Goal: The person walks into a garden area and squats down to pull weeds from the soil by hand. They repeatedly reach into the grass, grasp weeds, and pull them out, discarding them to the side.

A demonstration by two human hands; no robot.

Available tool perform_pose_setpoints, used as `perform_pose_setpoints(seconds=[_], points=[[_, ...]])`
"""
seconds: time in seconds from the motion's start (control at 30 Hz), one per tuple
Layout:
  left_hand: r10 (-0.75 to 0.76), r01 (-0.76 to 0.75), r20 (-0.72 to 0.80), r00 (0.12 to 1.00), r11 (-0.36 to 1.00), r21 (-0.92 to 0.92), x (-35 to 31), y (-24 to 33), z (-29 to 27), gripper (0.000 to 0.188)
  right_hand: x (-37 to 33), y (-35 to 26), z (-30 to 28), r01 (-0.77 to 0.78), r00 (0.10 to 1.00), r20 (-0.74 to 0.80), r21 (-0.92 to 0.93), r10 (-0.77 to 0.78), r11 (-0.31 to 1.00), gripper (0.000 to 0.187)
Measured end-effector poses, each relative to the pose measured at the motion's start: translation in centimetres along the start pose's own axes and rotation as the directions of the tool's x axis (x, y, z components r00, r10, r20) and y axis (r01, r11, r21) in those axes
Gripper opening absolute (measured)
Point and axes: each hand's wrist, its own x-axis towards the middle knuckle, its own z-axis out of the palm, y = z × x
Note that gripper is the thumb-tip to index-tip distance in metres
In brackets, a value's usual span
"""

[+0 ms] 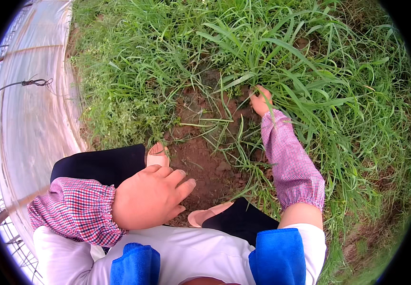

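My right hand (261, 100) reaches forward to the base of a tall clump of grass (281, 71), at the edge of the bare soil. Its fingers are curled in around the low stems, though the blades and the hand itself partly hide the fingertips. Nearer to me, my left hand (153, 195) hovers over my lap with its back turned up, fingers stretched out and holding nothing. Beneath and ahead of it lies a patch of reddish-brown soil (198, 164). Loose, flattened grass blades (215, 122) are strewn across that soil. Checked sleeve covers are on both forearms.
Dense green grass and low leafy weeds (124, 80) spread ahead and to the right. A clear plastic sheet wall (34, 109) on a metal frame runs along the left, with a dark cord (34, 82) across it. My light-coloured shoes (158, 154) stand on the soil.
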Motion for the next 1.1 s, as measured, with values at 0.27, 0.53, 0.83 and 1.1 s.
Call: perform_pose_setpoints(seconds=[0.27,0.53,0.83,1.1], points=[[-0.038,0.038,-0.05,0.998,0.999,0.005,0.0,-0.4,0.5,0.034,0.4,-3.5,3.6,0.145,0.989,0.102,-0.604,-0.104,0.784,0.031],[-0.076,0.076,0.001,0.997,0.995,-0.061,-1.3,-0.6,0.5,0.038,0.5,-1.1,3.9,-0.026,0.994,0.111,0.198,0.004,0.98,0.02],[-0.026,0.025,-0.013,1.0,0.999,-0.033,-0.4,-0.2,0.5,0.04,2.5,0.3,6.2,0.259,0.964,0.164,-0.438,-0.207,0.861,0.028],[-0.003,0.003,0.009,1.0,1.0,-0.026,-0.3,-1.0,0.7,0.04,-8.4,-12.7,-2.3,0.298,0.862,0.305,0.344,-0.406,0.89,0.008]])
